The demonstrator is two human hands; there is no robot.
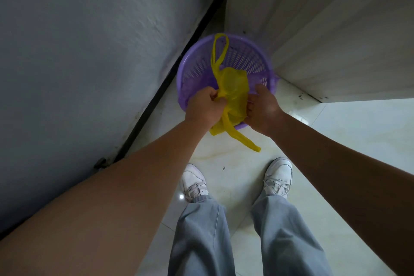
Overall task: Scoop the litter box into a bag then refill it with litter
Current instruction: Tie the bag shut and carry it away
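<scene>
Both arms reach out over the purple basket (226, 78), where the left hand (205, 106) and right hand (262, 108) each grip the yellow bag (233, 87) above its near rim.

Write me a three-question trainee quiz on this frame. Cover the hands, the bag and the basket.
1. True or false: the yellow bag already lines the purple basket, with its mouth folded over the rim.
2. Where does the basket stand? A) on a table B) on the floor, in a corner C) hung on a wall
3. Fill in: the left hand and the right hand both grip the ___.

Key
1. False: the bag is bunched between the hands above the basket.
2. B
3. yellow bag
</scene>
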